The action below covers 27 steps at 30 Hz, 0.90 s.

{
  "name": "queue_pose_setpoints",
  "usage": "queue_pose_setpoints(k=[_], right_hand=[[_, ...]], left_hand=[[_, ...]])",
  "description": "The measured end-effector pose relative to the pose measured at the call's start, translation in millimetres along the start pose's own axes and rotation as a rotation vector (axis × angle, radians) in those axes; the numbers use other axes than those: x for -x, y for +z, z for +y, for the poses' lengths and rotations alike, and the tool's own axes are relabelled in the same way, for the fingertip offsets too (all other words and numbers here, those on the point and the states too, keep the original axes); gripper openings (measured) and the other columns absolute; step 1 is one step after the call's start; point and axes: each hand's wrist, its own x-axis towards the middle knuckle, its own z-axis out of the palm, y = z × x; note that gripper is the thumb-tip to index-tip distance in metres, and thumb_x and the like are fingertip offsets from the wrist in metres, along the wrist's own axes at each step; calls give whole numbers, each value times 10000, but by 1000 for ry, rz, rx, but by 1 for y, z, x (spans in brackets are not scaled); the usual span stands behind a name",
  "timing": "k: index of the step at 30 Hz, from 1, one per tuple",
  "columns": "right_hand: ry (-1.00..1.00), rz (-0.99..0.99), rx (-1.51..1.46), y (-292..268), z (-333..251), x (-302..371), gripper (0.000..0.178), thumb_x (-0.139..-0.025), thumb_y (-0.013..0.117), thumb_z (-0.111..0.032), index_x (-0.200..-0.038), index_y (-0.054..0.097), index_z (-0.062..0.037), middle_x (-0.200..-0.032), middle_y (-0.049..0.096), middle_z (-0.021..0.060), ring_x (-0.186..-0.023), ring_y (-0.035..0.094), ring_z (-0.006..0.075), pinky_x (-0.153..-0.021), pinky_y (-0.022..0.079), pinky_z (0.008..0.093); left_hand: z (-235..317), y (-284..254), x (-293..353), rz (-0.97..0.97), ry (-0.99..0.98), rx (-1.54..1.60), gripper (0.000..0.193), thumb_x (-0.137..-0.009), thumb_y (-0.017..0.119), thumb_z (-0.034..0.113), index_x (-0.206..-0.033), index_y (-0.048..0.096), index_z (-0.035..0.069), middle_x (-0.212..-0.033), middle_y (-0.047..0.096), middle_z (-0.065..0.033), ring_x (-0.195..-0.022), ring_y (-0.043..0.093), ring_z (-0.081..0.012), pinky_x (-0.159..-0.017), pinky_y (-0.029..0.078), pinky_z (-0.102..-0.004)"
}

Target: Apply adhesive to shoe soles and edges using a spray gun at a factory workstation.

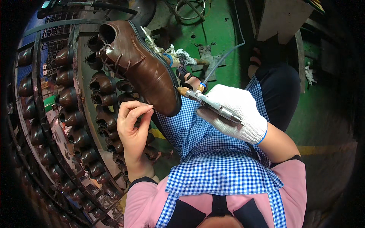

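A brown leather lace-up shoe (pixel 146 74) stands in front of me with its toe pointing toward me and its dark sole edge along the right. My right hand (pixel 235 110), in a white knitted glove, is wrapped round a small metal spray gun (pixel 216 104). The gun's brass tip is close to the sole edge near the toe; whether they touch I cannot tell. My bare left hand (pixel 133 127) is closed in a pinch at the left of the toe, its fingertips at or very near the leather. Anything between those fingertips is too small to make out.
Racks (pixel 78 114) at the left hold many similar brown shoes. A thin grey-blue hose (pixel 224 55) runs from the gun up across the green floor (pixel 224 30). Behind the shoe is a wrapped metal stand (pixel 182 59). A pale box-like piece (pixel 283 21) stands at the far right.
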Motion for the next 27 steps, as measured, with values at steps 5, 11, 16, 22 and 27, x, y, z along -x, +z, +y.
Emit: queue_pose_setpoints(k=[5, 11, 16, 22, 27], right_hand=[[35, -43, -8, -10, 0, 5, 258, -837, 748, -358, -858, 650, -121, -720, 617, 71, -604, 646, 267, -530, 519, 353], [88, -21, -19, -23, -5, 4, 158, -816, 776, -226, -831, 686, -98, -724, 629, 77, -615, 646, 267, -559, 512, 335], [47, 86, 22, -25, 3, 5, 268, -798, 785, -284, -973, 687, -107, -745, 637, 73, -603, 650, 266, -534, 520, 346], [103, 142, 10, -30, 5, 0, 225, -809, 773, -253, -967, 723, -100, -748, 652, 75, -608, 659, 253, -541, 527, 327], [104, 181, 27, -34, 3, -11, 134, -771, 796, -84, -852, 690, -68, -757, 629, 96, -662, 648, 279, -587, 511, 327]], left_hand=[[3, 5, -14, -31, 43, -30, 273, -780, 745, -114, -997, 713, 50, -936, 602, -61, -825, 606, -163, -704, 490, -260], [14, 8, -37, -82, 165, -124, 286, -734, 772, -77, -976, 712, 64, -932, 617, -55, -852, 604, -200, -716, 483, -294], [24, 12, -58, -71, 333, -294, 297, -679, 795, 3, -947, 706, 96, -974, 632, -34, -952, 600, -263, -807, 467, -376], [35, 16, -78, -93, 397, -404, 303, -660, 808, -3, -927, 684, 69, -1075, 638, -79, -1136, 590, -319, -1004, 445, -453], [37, 18, -99, -130, 421, -410, 270, -690, 793, 49, -922, 658, 74, -1013, 604, -79, -1162, 591, -354, -1081, 387, -585]])
